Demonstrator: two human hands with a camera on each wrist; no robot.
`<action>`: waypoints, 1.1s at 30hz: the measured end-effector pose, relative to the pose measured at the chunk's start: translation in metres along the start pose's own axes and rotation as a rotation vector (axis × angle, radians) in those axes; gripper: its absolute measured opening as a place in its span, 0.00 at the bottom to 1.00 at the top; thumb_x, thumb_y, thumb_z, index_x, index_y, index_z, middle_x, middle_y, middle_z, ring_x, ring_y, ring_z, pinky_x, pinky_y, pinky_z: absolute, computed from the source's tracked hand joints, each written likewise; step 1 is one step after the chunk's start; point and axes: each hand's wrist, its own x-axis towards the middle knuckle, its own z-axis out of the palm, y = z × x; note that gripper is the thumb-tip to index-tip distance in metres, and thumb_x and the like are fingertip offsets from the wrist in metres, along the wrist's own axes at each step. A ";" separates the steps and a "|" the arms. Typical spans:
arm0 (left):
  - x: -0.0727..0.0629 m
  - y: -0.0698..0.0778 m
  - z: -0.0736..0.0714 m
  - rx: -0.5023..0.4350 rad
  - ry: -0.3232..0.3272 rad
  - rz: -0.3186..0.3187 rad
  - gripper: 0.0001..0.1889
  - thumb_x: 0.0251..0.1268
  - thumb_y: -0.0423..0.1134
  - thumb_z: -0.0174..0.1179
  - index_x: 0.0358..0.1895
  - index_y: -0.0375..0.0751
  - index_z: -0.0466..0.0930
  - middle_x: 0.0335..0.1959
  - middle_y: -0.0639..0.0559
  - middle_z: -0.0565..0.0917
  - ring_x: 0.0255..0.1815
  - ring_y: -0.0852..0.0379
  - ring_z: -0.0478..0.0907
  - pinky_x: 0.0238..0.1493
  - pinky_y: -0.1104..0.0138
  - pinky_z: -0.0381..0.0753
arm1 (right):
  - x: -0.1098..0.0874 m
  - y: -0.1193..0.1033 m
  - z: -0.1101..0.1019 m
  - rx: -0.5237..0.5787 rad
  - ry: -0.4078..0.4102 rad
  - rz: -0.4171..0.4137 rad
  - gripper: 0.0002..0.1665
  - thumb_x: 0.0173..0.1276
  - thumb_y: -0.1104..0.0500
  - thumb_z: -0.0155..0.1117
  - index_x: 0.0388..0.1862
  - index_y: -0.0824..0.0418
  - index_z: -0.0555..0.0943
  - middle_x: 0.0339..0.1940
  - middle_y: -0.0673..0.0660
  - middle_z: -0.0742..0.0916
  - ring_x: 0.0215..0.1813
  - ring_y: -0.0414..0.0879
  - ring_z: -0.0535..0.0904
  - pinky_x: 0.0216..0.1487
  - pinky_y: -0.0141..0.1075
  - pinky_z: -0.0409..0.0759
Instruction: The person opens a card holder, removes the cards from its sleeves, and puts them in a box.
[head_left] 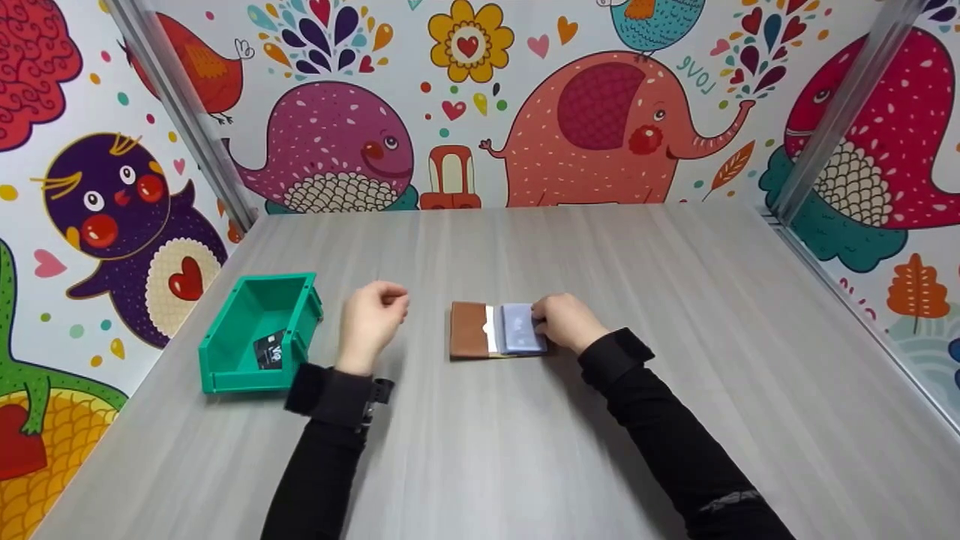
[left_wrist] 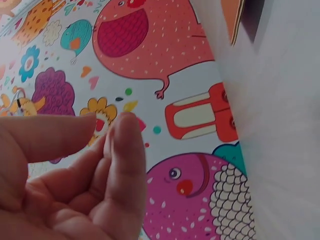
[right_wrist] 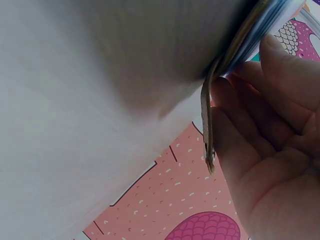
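A brown card wallet lies opened out on the table, with clear bluish card sleeves on its right half and a white card edge near the fold. My right hand pinches the right side of the sleeves; from the right wrist view, the thumb lies at the stacked sleeves and the other fingers are by the brown cover. Between the wallet and the green bin, my left hand hovers with bent fingers. Its thumb and index fingertip come close together in the left wrist view, with nothing visible between them.
The green bin stands on the left of the table, a dark card inside it. Walls printed with cartoon animals border the back and sides, with metal posts at the two rear corners.
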 end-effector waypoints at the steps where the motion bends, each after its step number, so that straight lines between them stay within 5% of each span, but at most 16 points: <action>1: 0.001 0.000 0.004 0.001 -0.006 0.001 0.09 0.66 0.30 0.61 0.44 0.29 0.84 0.35 0.40 0.86 0.34 0.46 0.85 0.38 0.58 0.83 | 0.000 0.000 0.000 0.000 0.000 -0.001 0.09 0.53 0.71 0.73 0.22 0.64 0.79 0.29 0.57 0.85 0.32 0.52 0.80 0.38 0.45 0.79; 10: 0.005 0.007 0.037 0.085 -0.073 0.026 0.09 0.63 0.30 0.62 0.43 0.29 0.84 0.37 0.40 0.86 0.39 0.44 0.83 0.45 0.55 0.80 | 0.000 0.001 0.000 -0.012 0.005 0.005 0.11 0.53 0.72 0.72 0.21 0.63 0.78 0.28 0.56 0.84 0.30 0.49 0.76 0.36 0.44 0.78; 20: 0.002 0.015 0.074 0.156 -0.139 0.063 0.08 0.61 0.31 0.64 0.40 0.29 0.85 0.34 0.42 0.86 0.37 0.44 0.83 0.44 0.55 0.80 | 0.001 0.001 0.001 -0.013 0.023 -0.015 0.10 0.52 0.72 0.72 0.20 0.63 0.78 0.28 0.57 0.84 0.30 0.51 0.78 0.36 0.46 0.79; 27: 0.000 0.015 0.088 0.226 -0.191 0.096 0.07 0.59 0.31 0.63 0.38 0.30 0.86 0.36 0.40 0.86 0.40 0.42 0.83 0.46 0.53 0.80 | 0.000 0.001 0.001 -0.019 0.007 -0.007 0.04 0.54 0.72 0.71 0.30 0.67 0.86 0.38 0.61 0.88 0.43 0.56 0.84 0.47 0.47 0.80; 33: -0.001 0.017 0.096 0.270 -0.221 0.135 0.03 0.56 0.29 0.62 0.30 0.33 0.85 0.29 0.44 0.85 0.33 0.45 0.81 0.39 0.55 0.79 | 0.000 0.001 0.001 -0.023 -0.002 0.001 0.05 0.55 0.72 0.71 0.32 0.68 0.86 0.41 0.62 0.88 0.45 0.57 0.85 0.49 0.47 0.80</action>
